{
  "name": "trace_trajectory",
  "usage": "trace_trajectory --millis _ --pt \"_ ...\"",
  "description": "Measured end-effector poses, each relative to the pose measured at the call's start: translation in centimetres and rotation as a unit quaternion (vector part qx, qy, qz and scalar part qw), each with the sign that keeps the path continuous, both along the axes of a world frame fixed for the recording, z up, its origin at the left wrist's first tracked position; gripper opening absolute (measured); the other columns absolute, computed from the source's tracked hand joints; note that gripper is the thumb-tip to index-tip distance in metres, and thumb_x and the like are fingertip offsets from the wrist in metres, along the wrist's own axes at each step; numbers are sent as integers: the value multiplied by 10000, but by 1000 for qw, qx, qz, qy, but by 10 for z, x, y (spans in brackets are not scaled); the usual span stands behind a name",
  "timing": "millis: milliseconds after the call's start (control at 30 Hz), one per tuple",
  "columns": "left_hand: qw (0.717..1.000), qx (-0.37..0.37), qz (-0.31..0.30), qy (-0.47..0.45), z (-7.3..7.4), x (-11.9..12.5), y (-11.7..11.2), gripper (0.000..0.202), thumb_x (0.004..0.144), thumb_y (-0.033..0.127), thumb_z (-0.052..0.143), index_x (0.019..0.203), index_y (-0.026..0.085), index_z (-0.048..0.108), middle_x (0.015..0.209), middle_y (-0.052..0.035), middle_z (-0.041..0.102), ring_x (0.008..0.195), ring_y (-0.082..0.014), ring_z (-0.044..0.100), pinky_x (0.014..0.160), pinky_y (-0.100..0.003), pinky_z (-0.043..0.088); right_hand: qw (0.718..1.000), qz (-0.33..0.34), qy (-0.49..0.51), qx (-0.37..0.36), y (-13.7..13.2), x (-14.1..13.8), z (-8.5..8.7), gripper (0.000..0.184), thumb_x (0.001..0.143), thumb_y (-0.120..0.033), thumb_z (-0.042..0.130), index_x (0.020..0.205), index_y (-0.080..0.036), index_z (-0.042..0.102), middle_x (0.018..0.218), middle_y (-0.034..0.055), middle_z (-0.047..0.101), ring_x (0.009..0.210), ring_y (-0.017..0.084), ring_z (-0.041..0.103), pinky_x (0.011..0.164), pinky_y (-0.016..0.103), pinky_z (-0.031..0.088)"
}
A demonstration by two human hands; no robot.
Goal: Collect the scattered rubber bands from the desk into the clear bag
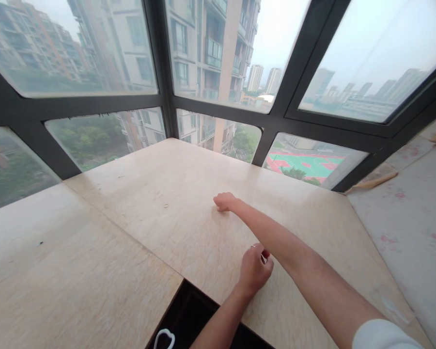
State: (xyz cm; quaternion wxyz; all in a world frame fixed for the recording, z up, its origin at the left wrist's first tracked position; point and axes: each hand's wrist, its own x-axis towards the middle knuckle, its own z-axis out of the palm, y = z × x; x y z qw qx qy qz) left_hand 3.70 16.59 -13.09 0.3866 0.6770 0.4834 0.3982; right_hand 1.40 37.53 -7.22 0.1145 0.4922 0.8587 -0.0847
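My right hand reaches far out over the cream marble-patterned sill. Its fingers are closed and low over the surface; whatever they may hold is hidden. Nearer to me, my left hand is curled under the right forearm, with a ring on one finger. Something small and whitish shows between its thumb and fingers, too little visible to name. To the left of my right hand, a thin yellowish ring-shaped thing lies on the sill.
A black box or tray sits at the front edge, with a white loop in it. A dark speck lies at left. Dark window frames border the sill. Flower-patterned wall and a translucent strip are at right.
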Motion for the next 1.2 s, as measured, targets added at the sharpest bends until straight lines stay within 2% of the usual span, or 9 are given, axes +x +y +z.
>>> trace_trajectory --millis 200,300,467,533,633,700,833,1033,1200 --pt "1000 6 3 -14 -4 0 1 60 706 126 515 694 181 496 683 7 545 585 -114 469 565 -241 346 984 -56 166 -40 -30 31 2 51 687 -201 593 717 -175 561 728 33 660 641 139 601 533 207 410" --pt "1000 10 5 -27 -3 -1 2 64 704 117 508 711 181 505 690 6 554 596 -117 485 581 -242 368 955 -90 277 -52 -59 52 3 61 759 -228 502 716 -189 481 617 -17 593 516 85 526 458 174 365" --pt "999 6 1 -40 -3 -1 4 59 708 119 501 712 177 506 682 5 568 572 -113 488 559 -237 370 895 -137 418 -72 -119 87 11 272 890 -362 338 669 -210 384 493 -63 484 376 57 404 378 168 325" --pt "999 3 4 -46 -3 -1 5 47 709 129 506 704 175 501 657 10 561 548 -108 484 539 -231 363 850 -159 494 -91 -144 101 16 340 903 -438 331 664 -207 402 512 -57 506 352 54 401 354 172 317" --pt "998 17 1 -57 -1 -1 7 30 731 158 510 705 173 509 620 20 547 524 -102 478 518 -222 356 743 -190 628 -130 -179 124 22 347 870 -482 442 715 -180 514 603 -22 589 393 66 487 357 173 335" --pt "998 30 1 -58 0 -1 7 55 753 189 512 700 174 521 599 26 537 518 -101 472 512 -218 355 703 -203 670 -124 -203 140 24 328 853 -468 501 780 -162 594 681 6 632 463 77 540 387 174 358" --pt "998 30 22 -49 2 -3 8 78 751 235 538 700 177 543 625 18 563 541 -109 494 536 -221 387 702 -233 671 -53 -248 170 27 317 854 -430 533 896 -164 701 840 60 695 558 91 571 447 198 407" --pt "999 13 22 -32 2 -4 5 115 753 294 553 734 180 560 656 -1 597 561 -126 535 536 -231 417 705 -315 632 64 -315 216 20 221 790 -405 648 851 -222 755 896 63 732 780 171 650 652 286 527" --pt "1000 2 18 -18 7 -5 4 168 746 347 560 752 178 565 667 -13 606 582 -143 558 551 -250 439 693 -418 570 140 -361 252 9 287 796 -435 642 955 -213 730 761 33 723 521 118 582 622 304 526"
